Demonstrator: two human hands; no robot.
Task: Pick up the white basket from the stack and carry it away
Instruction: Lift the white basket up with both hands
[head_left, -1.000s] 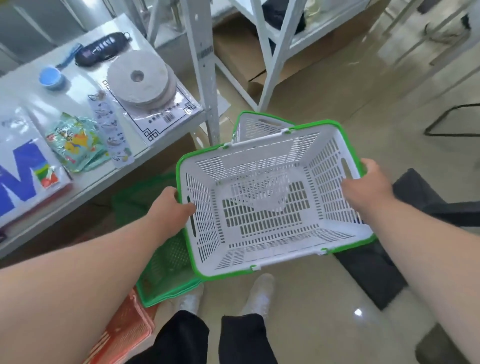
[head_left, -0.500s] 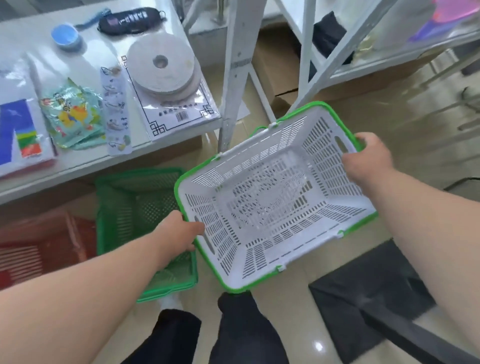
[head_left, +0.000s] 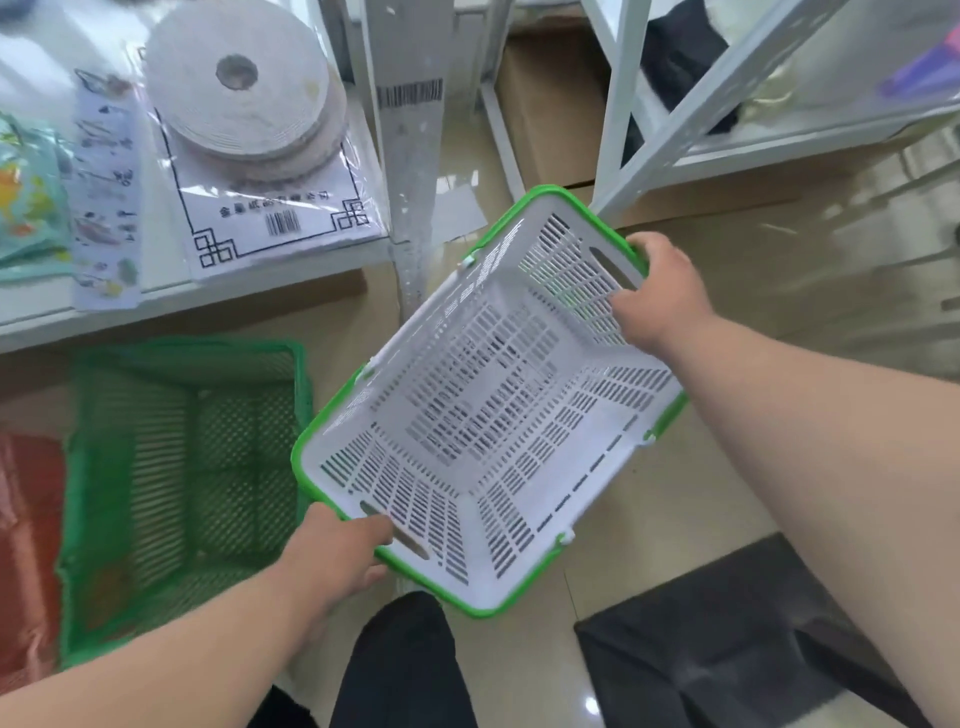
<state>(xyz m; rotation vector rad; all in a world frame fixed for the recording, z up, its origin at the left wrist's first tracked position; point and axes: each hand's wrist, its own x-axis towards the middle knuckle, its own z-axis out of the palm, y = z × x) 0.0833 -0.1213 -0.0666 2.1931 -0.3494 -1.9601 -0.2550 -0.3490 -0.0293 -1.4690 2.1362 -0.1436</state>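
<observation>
A: White basket (head_left: 488, 410) is off the stack, up in the air over the floor, tilted with its open side toward the person's head. Green basket (head_left: 182, 483) sits on the floor to its left, red one (head_left: 26, 545) beyond that. Lift looks done, carry is the step in hand.

B: Grip?

A: Left hand (head_left: 332, 558) is closed over the near end's green rim, right at the handle slot; the fingers go under, so I can't tell how far they wrap. Right hand (head_left: 662, 291) is clamped on the far end, thumb over the rim, fingers pressed on the inner wall by the other slot. Both shut on the basket, nothing else touched.

B: Anything to watch?

A: Shelf post (head_left: 410, 171) stands just beyond the far left corner, and the desk (head_left: 31, 306) edge is near on that side. I'd swing right, away from both, and level the basket first. It's empty and probably light, so a rim hold at both ends should do. Dark mat (head_left: 727, 639) on the floor to the right: mind the feet.
</observation>
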